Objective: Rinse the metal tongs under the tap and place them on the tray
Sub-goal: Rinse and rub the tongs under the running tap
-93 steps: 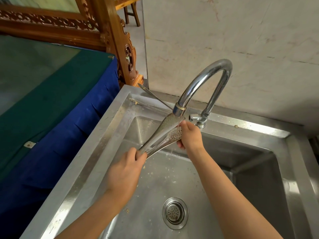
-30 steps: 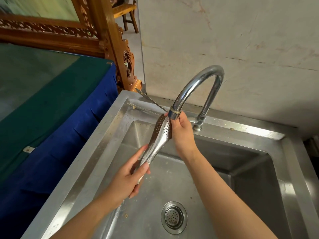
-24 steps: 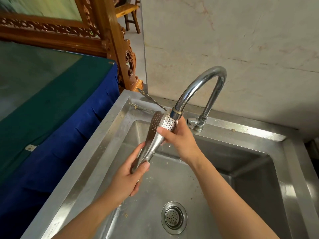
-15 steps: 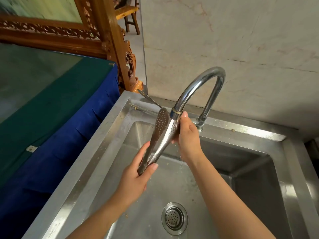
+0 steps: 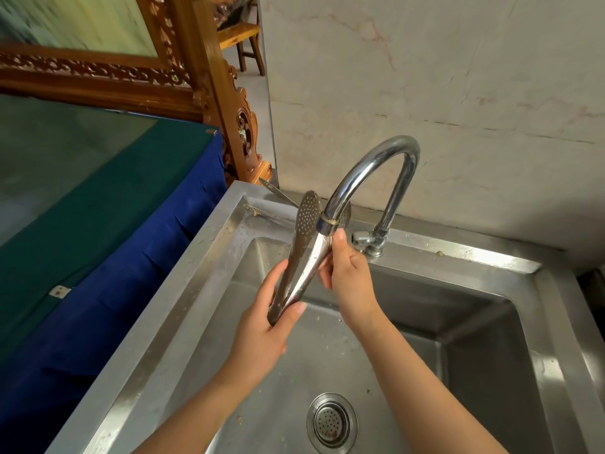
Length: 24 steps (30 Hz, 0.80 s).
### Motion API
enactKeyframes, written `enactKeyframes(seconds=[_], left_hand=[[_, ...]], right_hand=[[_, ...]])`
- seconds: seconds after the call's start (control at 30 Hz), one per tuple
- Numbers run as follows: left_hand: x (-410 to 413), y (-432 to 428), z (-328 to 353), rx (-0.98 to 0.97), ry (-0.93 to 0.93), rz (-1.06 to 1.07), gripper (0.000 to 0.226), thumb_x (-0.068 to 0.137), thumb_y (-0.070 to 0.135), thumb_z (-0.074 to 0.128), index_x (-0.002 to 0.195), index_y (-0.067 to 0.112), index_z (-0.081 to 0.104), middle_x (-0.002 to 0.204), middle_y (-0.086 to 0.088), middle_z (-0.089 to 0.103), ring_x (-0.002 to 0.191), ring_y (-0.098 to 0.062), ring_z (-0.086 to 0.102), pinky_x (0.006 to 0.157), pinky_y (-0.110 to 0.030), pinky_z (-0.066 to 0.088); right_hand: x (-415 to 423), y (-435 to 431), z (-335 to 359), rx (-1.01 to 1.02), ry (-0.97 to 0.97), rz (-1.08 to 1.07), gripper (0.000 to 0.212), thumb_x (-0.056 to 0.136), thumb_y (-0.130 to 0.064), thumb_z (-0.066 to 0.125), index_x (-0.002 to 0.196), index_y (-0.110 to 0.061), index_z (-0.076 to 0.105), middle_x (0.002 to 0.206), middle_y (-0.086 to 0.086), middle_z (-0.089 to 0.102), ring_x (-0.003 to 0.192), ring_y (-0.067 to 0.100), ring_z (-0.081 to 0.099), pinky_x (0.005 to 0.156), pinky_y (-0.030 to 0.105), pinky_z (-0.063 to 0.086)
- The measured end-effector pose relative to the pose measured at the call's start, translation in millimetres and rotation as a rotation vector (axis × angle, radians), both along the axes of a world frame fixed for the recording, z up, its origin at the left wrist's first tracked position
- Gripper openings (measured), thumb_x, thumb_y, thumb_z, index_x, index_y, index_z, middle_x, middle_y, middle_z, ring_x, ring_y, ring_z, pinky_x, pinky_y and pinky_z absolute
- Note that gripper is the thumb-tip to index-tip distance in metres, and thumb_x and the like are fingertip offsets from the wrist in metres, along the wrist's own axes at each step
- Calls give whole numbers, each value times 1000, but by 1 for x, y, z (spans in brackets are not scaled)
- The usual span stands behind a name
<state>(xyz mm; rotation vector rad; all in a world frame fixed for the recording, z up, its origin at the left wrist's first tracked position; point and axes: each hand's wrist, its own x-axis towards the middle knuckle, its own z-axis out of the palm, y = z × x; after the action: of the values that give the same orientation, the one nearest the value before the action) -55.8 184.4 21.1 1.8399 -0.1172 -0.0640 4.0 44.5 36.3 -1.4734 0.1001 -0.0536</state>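
Note:
The metal tongs [image 5: 302, 247], with perforated spoon-shaped ends, are held tilted right under the spout of the curved chrome tap [image 5: 370, 172]. My left hand [image 5: 268, 326] grips their hinge end low over the basin. My right hand [image 5: 347, 273] wraps around the right arm of the tongs just below the spout. The two arms are spread apart; the left perforated end stands free left of the spout, the right end is partly hidden behind it. No tray is in view.
A steel sink [image 5: 183, 316] with a round drain [image 5: 331, 422] lies below my hands. A thin metal utensil [image 5: 278, 191] rests on the sink's back left corner. A table with blue and green cloth [image 5: 108, 231] adjoins on the left; marble wall behind.
The tongs have opened wider and tipped more upright under the spout. My right hand slid down from the perforated end onto the right arm. My left hand kept hold of the hinge end.

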Motion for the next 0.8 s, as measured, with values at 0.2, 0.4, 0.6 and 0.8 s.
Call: enactKeyframes(seconds=[0.2, 0.4, 0.6, 0.8], left_hand=[[-5, 4, -3, -41, 48, 16, 58, 87, 25, 59, 126, 60, 34, 61, 12, 57, 40, -8, 44, 38, -21, 41], [-8, 7, -5, -366, 273, -23, 47, 83, 37, 54, 126, 54, 43, 72, 4, 56, 37, -10, 35, 31, -17, 28], [-12, 8, -7, -638, 381, -140, 45, 87, 50, 40, 130, 39, 45, 73, 2, 54, 30, -1, 30, 30, -9, 26], [-26, 21, -19, -793, 483, -173, 56, 77, 65, 49, 114, 23, 53, 73, -1, 56, 27, -1, 27, 28, -8, 26]], right_hand=[[7, -9, 6, 130, -24, 36, 38, 95, -26, 46, 58, -21, 52, 51, -9, 46, 51, 6, 40, 57, 20, 37], [18, -15, 10, -116, -51, -112, 37, 97, -27, 39, 66, -17, 56, 54, -7, 57, 48, 4, 47, 53, 17, 43], [7, -3, -10, -432, -7, 110, 35, 85, -29, 63, 113, -18, 47, 74, -9, 51, 59, 0, 47, 52, 7, 40], [12, 2, -9, -304, -74, 149, 44, 79, -8, 68, 85, -44, 43, 65, -9, 48, 51, -3, 45, 53, 9, 42]])
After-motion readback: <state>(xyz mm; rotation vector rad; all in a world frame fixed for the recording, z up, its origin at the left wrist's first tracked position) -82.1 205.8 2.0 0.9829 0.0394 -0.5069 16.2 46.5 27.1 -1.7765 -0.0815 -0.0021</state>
